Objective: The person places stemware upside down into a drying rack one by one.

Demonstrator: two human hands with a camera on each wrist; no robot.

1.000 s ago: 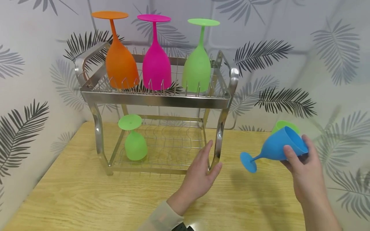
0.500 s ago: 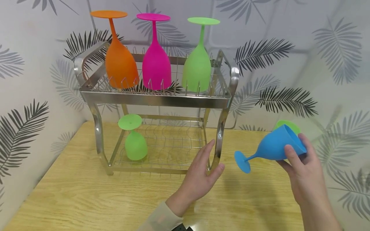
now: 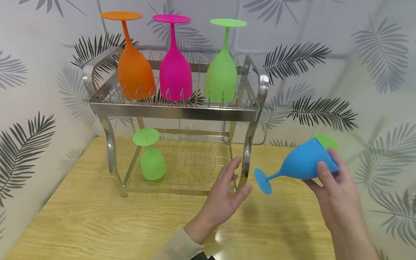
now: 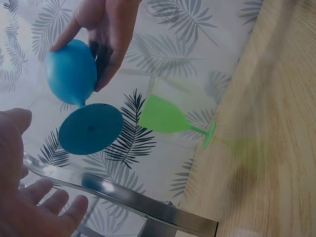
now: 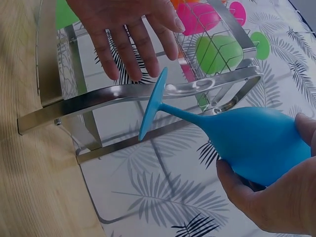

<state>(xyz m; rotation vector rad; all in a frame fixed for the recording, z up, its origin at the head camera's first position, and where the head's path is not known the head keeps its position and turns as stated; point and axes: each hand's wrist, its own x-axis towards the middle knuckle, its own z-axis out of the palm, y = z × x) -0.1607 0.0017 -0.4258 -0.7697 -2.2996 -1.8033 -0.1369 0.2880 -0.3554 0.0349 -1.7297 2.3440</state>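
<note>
My right hand (image 3: pixel 338 187) grips a blue goblet (image 3: pixel 305 160) by its bowl near the rim, thumb on the near side. The goblet lies nearly sideways in the air, its foot (image 3: pixel 263 181) pointing left toward my other hand. Fingers spread and holding nothing, my left hand (image 3: pixel 221 198) is beside the right front leg of the metal two-tier rack (image 3: pixel 175 112); whether it touches the leg is unclear. Behind the blue goblet, a green goblet (image 4: pixel 165 116) stands upright on the table, mostly hidden in the head view.
Upside down on the rack's top tier stand an orange goblet (image 3: pixel 136 74), a pink goblet (image 3: pixel 176 74) and a light green goblet (image 3: pixel 221 77). A shorter green goblet (image 3: pixel 152 162) is inverted at the lower tier's left. The wooden table (image 3: pixel 97 224) meets a leaf-patterned wall (image 3: pixel 308 68).
My right hand has carried the blue goblet left, bringing its foot closer to my left hand. The bowl's opening has turned away from the head view. My left hand has barely moved.
</note>
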